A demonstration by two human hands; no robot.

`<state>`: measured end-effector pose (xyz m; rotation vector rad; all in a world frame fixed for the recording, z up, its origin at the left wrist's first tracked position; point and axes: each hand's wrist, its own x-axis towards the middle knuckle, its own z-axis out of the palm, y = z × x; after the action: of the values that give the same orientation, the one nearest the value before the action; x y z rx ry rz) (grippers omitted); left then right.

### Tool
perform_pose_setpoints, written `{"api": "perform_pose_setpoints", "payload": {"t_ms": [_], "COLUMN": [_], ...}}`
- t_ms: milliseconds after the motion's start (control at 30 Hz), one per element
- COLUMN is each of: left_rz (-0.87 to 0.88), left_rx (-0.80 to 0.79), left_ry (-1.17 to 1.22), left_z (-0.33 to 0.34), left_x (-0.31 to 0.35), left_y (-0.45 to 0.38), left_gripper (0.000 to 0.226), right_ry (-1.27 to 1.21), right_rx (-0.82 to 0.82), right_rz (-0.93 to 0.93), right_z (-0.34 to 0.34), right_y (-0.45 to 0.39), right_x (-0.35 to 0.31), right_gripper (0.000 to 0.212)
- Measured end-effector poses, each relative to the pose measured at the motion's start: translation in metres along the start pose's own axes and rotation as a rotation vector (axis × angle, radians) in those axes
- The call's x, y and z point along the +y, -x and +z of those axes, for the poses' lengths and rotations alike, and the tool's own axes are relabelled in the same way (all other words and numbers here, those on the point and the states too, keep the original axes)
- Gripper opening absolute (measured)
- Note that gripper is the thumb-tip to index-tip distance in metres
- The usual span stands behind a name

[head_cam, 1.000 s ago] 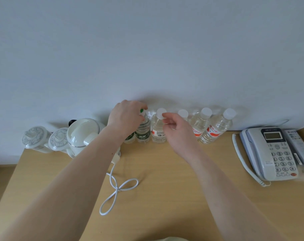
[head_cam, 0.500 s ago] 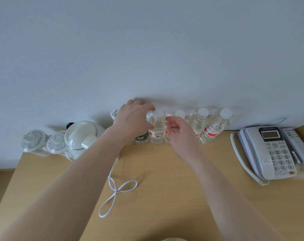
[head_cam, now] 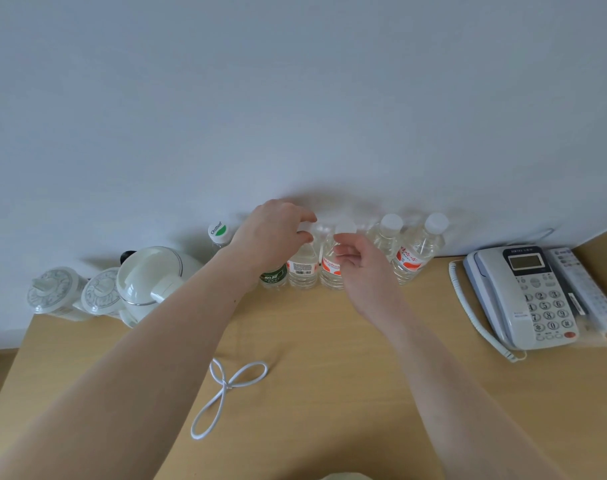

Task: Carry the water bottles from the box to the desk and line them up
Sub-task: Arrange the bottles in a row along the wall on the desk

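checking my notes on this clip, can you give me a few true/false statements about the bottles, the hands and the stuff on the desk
1. The water bottles stand in a row along the wall at the back of the desk. True.
2. The left hand grips a bottle near its white cap. True.
3. The right hand rests on the telephone. False: it is at the neck of a red-labelled bottle, and the telephone sits untouched on the right.
4. The white kettle stands to the right of the bottles. False: it is to their left.
5. A looped white cable lies on the desk in front of the bottles. True.
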<state>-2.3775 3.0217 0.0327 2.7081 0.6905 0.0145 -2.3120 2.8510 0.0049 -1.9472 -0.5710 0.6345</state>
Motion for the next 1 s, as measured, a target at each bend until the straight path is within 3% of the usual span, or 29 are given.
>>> {"api": "perform_pose_setpoints", "payload": {"t_ms": [733,1000], "left_rz": [0.023,0.018], "left_rx": [-0.052,-0.021], "left_ry": [0.105,0.015], "left_z": [-0.0033,0.0015], "left_x": [-0.0020,-0.0012], "left_y": [0.0001,-0.0013], "left_gripper": [0.039,0.043], "right_ry": [-0.004,-0.002], "right_rx": [-0.022,-0.016], "right_rz": [0.017,0.014], "right_z": [-0.0029,-0.0032], "right_y": [-0.0020,-0.0026], "right_x": [0.0015,0.0019], "right_gripper": [0.042,0.040]}}
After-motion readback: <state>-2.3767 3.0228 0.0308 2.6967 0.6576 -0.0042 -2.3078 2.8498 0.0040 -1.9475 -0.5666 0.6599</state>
